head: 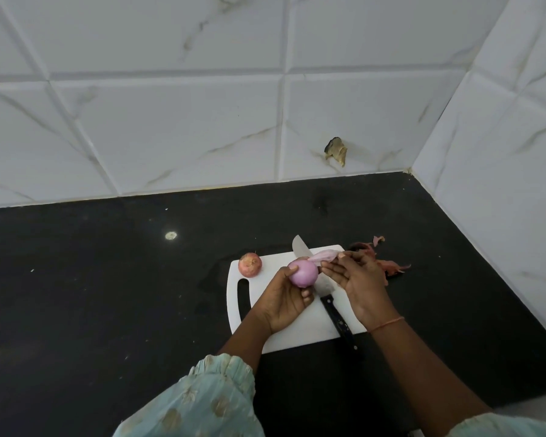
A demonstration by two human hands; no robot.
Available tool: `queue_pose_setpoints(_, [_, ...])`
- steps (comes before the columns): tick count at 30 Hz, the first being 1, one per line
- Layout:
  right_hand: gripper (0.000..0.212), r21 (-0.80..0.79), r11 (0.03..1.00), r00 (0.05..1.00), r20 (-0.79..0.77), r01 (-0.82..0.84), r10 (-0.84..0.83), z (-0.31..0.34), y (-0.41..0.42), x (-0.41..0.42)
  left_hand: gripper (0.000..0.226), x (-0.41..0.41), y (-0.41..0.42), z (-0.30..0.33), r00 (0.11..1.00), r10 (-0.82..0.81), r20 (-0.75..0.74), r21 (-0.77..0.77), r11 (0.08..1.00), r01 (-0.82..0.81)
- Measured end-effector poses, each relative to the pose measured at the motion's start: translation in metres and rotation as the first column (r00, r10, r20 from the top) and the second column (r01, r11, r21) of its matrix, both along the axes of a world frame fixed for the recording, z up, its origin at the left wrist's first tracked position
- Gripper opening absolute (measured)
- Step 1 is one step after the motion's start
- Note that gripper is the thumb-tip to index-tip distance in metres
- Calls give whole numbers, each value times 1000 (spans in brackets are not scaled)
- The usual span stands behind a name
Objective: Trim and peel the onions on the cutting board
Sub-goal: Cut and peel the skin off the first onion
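Observation:
My left hand [284,299] grips a pale purple, mostly peeled onion [303,272] just above the white cutting board [297,332]. My right hand [356,282] pinches a strip of pink skin [323,255] that still hangs from the onion's top. A second onion [249,264], still in its reddish skin, sits at the board's far left corner. A knife lies diagonally on the board: the blade [298,246] points away from me, the black handle [341,323] points toward me, and the middle is hidden under my hands.
Loose reddish onion skins [388,263] lie on the black countertop [108,279] right of the board. White marble-look tiled walls [202,121] close off the back and right side. A chipped spot [336,151] marks the back wall.

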State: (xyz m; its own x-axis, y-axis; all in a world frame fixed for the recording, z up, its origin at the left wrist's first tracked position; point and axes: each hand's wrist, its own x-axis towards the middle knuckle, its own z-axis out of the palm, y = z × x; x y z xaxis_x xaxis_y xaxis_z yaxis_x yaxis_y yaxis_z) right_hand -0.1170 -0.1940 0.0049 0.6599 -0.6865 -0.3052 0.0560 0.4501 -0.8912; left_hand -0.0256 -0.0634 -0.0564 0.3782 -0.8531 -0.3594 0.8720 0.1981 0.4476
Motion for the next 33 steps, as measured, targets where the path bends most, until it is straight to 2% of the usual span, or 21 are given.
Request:
queue_pose_setpoints(5, [10,139,987,997,-26,75,-72,8,1,4,47,2,-2,-4,999,13,-37,-27,1000,-14])
queue_pose_setpoints(7, [15,239,970,998,46,38,-50,11,4,5,45,2,-3,-3,998,1,-56,0,1000,-1])
queue_pose_setpoints(10, [24,242,968,994,101,-73,49,14,9,6,59,2,-4,-3,997,-25,-76,8,1000,25])
queue_pose_setpoints(15, [20,108,992,998,40,-59,55,12,7,9,62,1,-3,-2,998,-24,-50,45,999,26])
queue_pose_setpoints(18, [2,-85,981,983,-65,-175,169,6,6,8,66,1,-3,-4,999,-29,-41,46,998,31])
queue_pose_setpoints(19, [11,-211,944,964,-143,-253,226,1,4,6,70,1,-3,-6,999,-34,-35,37,999,35])
queue_pose_setpoints(21, [25,-440,793,901,-302,-422,312,-5,3,4,75,2,-4,-10,999,-39,-24,22,999,39])
queue_pose_setpoints(24, [28,-649,574,860,-454,-499,234,-8,4,6,74,2,-4,-11,998,-45,-44,21,999,45])
queue_pose_setpoints(27, [9,-726,517,878,-463,-453,119,-9,1,7,55,2,-4,-8,999,-46,-3,21,999,46])
queue_pose_setpoints(33, [9,-642,626,873,-468,-443,139,-4,-2,5,57,0,-4,-6,999,-36,25,40,999,35])
